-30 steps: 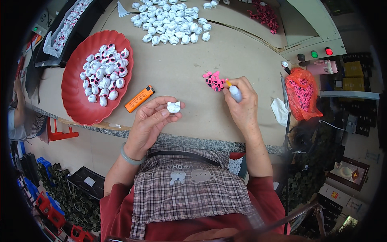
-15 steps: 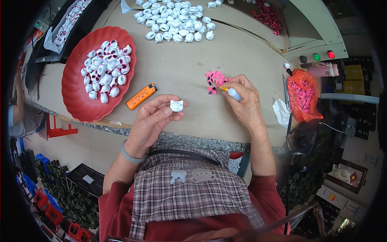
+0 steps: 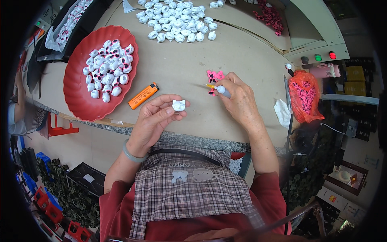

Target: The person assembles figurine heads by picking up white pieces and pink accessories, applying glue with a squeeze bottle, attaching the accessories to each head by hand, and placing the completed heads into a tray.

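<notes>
Smooth cat-shaped piece [image 3: 179, 105]; cloth apron [image 3: 193, 197]

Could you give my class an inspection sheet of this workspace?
Surface: tan table with speckled front edge.
Work pieces: white pieces toward the back; pink pieces near the right hand; red dish holding white pieces marked pink and black.
Clutter: orange lighter right of the dish; crumpled white tissue left of the red bag.
Hands: left hand holds a cat-eared white piece; right hand holds a small bottle with a yellow tip.
Cables: white cable right of the red bag.
Surroundings: cream cabinet with red and green lights; part of another person, far left.
</notes>
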Available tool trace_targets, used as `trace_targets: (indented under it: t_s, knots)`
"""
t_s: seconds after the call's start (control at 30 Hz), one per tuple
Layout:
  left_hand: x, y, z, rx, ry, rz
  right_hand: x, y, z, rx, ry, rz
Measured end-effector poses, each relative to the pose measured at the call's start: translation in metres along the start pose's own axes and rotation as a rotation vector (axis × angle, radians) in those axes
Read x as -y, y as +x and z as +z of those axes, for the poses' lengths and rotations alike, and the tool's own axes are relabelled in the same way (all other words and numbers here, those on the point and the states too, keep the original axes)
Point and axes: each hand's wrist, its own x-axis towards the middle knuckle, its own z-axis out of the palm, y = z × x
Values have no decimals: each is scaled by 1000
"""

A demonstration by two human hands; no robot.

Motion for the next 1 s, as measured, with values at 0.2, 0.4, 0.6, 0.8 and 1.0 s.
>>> trace_targets:
  t_s: [0.2, 0.4, 0.6, 0.8, 1.0]
  knots:
    - [1, 1, -1, 26, 30, -6, -3, -3, 5, -50, 19, 59]
    - [1, 1, -1, 34, 36, -4, 0, -5, 5, -69, 31, 69]
    - [1, 1, 0, 27, 44, -10, -2, -10, 0, -101, 197, 4]
    - [2, 1, 0, 10, 61, -2, 1, -15, 2, -12, 409, 238]
    - [-1, -1, 9, -17, 96, -12, 10, -14, 6, -53, 667, 262]
